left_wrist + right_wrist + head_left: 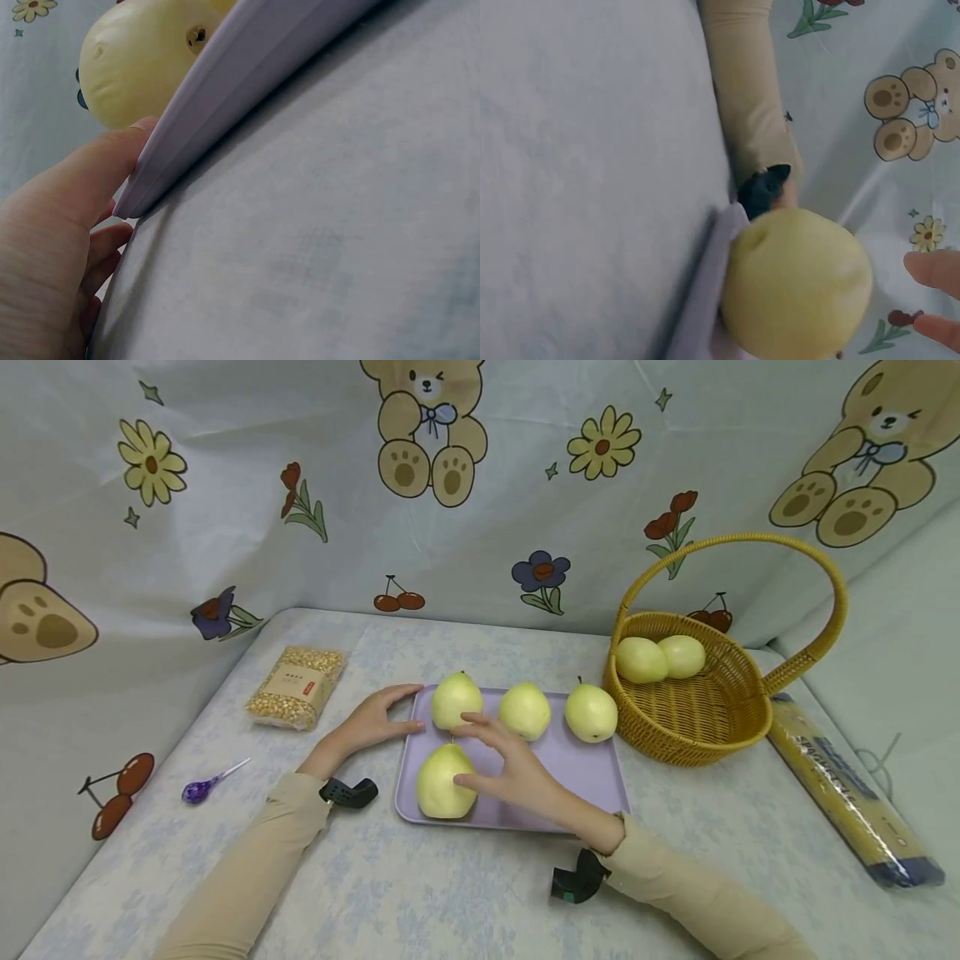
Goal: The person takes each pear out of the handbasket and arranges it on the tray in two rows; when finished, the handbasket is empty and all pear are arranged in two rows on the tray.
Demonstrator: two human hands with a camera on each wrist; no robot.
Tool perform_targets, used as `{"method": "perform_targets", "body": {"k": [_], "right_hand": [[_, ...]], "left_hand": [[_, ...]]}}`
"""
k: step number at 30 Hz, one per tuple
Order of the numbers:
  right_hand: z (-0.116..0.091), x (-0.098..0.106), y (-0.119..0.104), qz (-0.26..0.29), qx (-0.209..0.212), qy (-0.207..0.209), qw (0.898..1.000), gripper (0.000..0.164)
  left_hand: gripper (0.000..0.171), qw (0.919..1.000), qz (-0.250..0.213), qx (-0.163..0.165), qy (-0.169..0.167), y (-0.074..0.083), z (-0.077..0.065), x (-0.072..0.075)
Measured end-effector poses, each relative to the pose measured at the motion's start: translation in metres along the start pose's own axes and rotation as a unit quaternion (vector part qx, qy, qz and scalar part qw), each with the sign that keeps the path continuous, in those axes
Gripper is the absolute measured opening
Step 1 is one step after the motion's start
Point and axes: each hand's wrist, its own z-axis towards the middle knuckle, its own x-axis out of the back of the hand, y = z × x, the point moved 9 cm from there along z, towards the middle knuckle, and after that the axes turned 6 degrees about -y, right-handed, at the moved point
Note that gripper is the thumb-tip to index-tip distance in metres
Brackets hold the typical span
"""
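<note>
On a lilac tray [558, 793] stand several pale yellow-green pears, three along its far side and one pear [437, 787] at the near left. My left hand [377, 720] holds the tray's far left corner. Its thumb [112, 169] lies on the rim, while the other fingers are partly hidden behind the corner. Over the near-left pear hovers my right hand [517, 772], thumb and fingers spread around its right side. In the right wrist view, two fingertips [937, 274] show apart from the pear [799, 281].
A wicker basket [690, 727] with a tall handle holds two pears [660, 658] at the right. Beside it lies a long spaghetti pack [847, 789]. On the left are a bag of corn kernels [296, 687] and a purple lollipop [198, 791]. A patterned cloth hangs behind.
</note>
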Motion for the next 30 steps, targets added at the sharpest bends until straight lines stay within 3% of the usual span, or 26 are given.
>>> {"method": "perform_targets", "body": {"k": [5,9,15,19,24,30], "right_hand": [[0.005,0.047,0.005,0.014,-0.021,0.071,0.997,0.048],[0.003,0.096,0.013,0.008,-0.053,0.137,0.989,0.043],[-0.012,0.173,0.039,0.009,-0.111,0.244,0.963,0.039],[-0.028,0.214,0.068,-0.002,-0.174,0.276,0.945,0.044],[-0.045,0.24,0.106,-0.036,-0.248,0.271,0.93,0.052],[-0.051,0.248,0.133,-0.035,-0.277,0.265,0.923,0.054]], "left_hand": [[0.072,1.0,-0.004,0.0,-0.001,0.0,-0.001,0.0],[0.072,1.0,-0.004,-0.003,-0.003,0.001,-0.002,0.0],[0.072,0.9999,-0.008,-0.005,-0.003,0.003,-0.002,0.0],[0.072,1.0,-0.009,-0.002,-0.003,0.003,-0.001,0.0],[0.073,1.0,-0.003,0.001,-0.003,0.001,-0.001,0.0],[0.072,1.0,-0.003,-0.002,-0.003,0.002,-0.001,0.0]]}}
